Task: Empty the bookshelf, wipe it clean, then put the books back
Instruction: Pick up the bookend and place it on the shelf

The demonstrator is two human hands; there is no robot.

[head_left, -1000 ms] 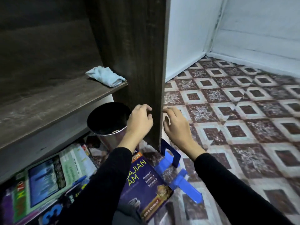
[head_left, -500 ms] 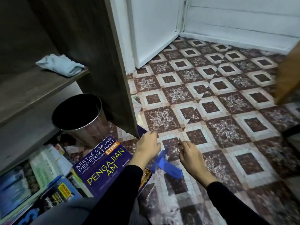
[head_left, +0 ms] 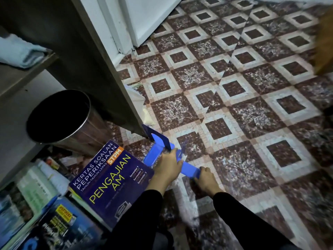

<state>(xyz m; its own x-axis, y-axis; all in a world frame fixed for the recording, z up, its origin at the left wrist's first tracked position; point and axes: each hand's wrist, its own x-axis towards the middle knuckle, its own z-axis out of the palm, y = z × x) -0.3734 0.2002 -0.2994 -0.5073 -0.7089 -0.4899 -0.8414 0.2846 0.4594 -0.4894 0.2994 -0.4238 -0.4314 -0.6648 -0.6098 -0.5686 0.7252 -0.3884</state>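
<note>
The dark wooden bookshelf [head_left: 86, 51] stands at the left, with a light blue cloth [head_left: 19, 51] lying on its shelf board. A purple book titled "Pengajian AM" [head_left: 108, 181] tops a pile of books and magazines [head_left: 41, 204] on the floor at the lower left. Two blue bookends lie on the tiles by the shelf's foot. My left hand [head_left: 167, 166] holds the nearer-to-shelf bookend [head_left: 158, 141] at its base. My right hand [head_left: 207, 179] grips the end of the other bookend [head_left: 189, 170].
A shiny metal bin [head_left: 59, 116] stands under the shelf, beside the book pile. Patterned red and white floor tiles [head_left: 252, 105] spread to the right. A white door frame [head_left: 115, 33] rises behind the shelf. A blurred brown object [head_left: 324, 42] shows at the right edge.
Both hands have dropped from the shelf's side panel to the floor and now hold the blue bookends. The view has tilted downward.
</note>
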